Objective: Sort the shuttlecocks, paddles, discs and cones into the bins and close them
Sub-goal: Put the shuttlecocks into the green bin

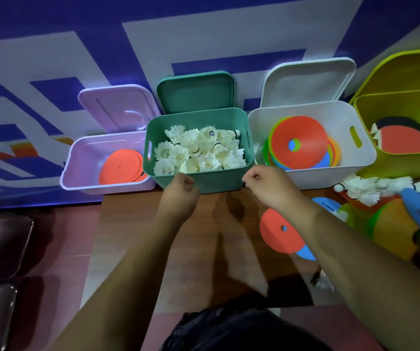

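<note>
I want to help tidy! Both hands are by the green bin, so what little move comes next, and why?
Probably the right hand should reach for the loose shuttlecocks on the table. The green bin holds shuttlecocks already, its lid is up, and neither that hand nor the left hand seems to hold anything.

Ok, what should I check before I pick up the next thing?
1. Hands free: left hand and right hand are curled with nothing seen in them. Ok.
2. Green bin holds only shuttlecocks. Ok.
3. Green lid is up, so the bin can take more. Ok.
4. Table sorted: loose shuttlecocks lie on the right. Not ok.
5. An orange cone lies there too. Not ok.
6. Yellow bin holds only paddles: cannot tell.
</note>
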